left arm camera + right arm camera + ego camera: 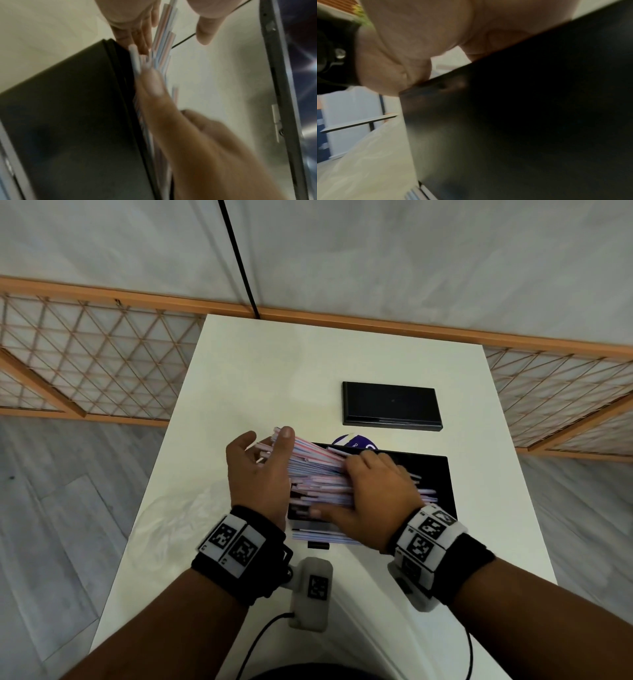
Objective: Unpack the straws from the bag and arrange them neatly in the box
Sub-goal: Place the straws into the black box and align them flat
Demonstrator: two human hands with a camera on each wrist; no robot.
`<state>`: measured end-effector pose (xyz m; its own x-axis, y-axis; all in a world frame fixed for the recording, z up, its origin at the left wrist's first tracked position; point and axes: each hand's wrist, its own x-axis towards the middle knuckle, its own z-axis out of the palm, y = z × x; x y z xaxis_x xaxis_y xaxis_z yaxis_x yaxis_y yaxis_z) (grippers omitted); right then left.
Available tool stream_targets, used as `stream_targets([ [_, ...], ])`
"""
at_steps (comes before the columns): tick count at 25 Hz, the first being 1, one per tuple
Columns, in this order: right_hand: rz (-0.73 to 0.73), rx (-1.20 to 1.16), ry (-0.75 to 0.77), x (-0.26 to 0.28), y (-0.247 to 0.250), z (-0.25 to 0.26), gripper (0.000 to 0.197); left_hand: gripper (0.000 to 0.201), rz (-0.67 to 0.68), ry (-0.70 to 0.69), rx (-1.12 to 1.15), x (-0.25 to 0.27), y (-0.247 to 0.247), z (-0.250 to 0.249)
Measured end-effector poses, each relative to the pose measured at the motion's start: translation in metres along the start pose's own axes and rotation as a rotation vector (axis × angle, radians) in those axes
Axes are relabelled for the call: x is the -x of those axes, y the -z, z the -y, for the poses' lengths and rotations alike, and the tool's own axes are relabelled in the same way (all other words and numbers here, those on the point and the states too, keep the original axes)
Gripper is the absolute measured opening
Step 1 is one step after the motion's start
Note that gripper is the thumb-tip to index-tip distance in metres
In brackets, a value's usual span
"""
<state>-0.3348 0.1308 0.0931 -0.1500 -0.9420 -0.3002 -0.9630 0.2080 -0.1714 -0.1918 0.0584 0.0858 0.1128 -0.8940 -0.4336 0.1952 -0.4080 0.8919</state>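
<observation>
Dozens of thin striped straws (pixel 320 477) lie piled across my black box (pixel 440 477) on the white table (pixel 260 364); my right hand (pixel 370 491) presses them flat, my left hand (pixel 257 470) cups their ends, fingers straight. A matching lid (pixel 391 405) sits beyond. Left wrist: blurred fingertips (pixel 152 83) square straw ends against the rim. Right wrist: my palm rests on the box's smooth wall (pixel 522 121).

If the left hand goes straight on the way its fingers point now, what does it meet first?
Most likely the bare white table beyond the straws. The left hand, already against their left ends, points away from the person; the black lid lies off to the right. Depth is unclear.
</observation>
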Motion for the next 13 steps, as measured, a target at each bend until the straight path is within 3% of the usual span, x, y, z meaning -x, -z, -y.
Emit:
stream_targets([
  [4,0.06,0.019,-0.097,0.014,-0.006,-0.027,0.088,0.044,0.069,0.105,0.182,-0.001,-0.003,-0.001],
  [8,0.041,-0.032,-0.101,0.014,-0.014,-0.029,0.086,0.021,0.122,-0.127,0.015,-0.003,-0.009,-0.002],
  [10,-0.01,-0.068,-0.105,0.013,-0.015,-0.029,0.084,0.026,0.133,-0.264,-0.081,0.0,-0.005,-0.002],
  [13,-0.085,-0.142,-0.07,0.012,-0.016,-0.03,0.081,0.032,0.2,-0.326,-0.146,0.008,0.003,-0.003],
])
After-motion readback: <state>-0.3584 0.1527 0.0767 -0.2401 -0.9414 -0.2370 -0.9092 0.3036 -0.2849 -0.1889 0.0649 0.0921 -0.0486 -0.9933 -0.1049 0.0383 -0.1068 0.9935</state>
